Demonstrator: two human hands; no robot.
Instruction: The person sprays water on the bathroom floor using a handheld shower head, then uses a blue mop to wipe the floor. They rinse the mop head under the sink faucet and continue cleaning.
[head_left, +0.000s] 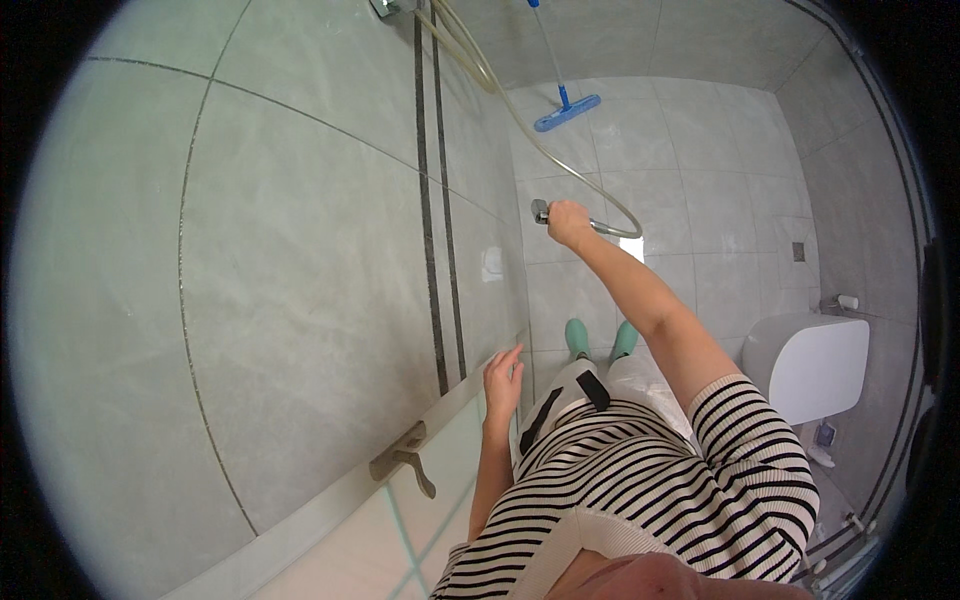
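My right hand (570, 220), arm stretched out in front of me, grips a chrome hand shower (539, 211). A pale flexible hose (571, 171) runs from its handle in a loop up to a metal wall fitting (384, 7). My fingers cover most of the handle, and I cannot tell whether water flows. My left hand (504, 381) holds nothing; its fingers are a little apart, beside the edge of a door (457, 390). Whether it touches the door I cannot tell. A metal lever handle (415, 471) is on that door, below and left of my hand.
A blue-headed floor squeegee or mop (568, 113) stands on the grey tiled floor (720, 210) by the far wall. On the right are a white toilet (817, 367), a small floor drain (798, 251) and a wall-mounted roll holder (847, 301). Green shoes (577, 337) are on my feet.
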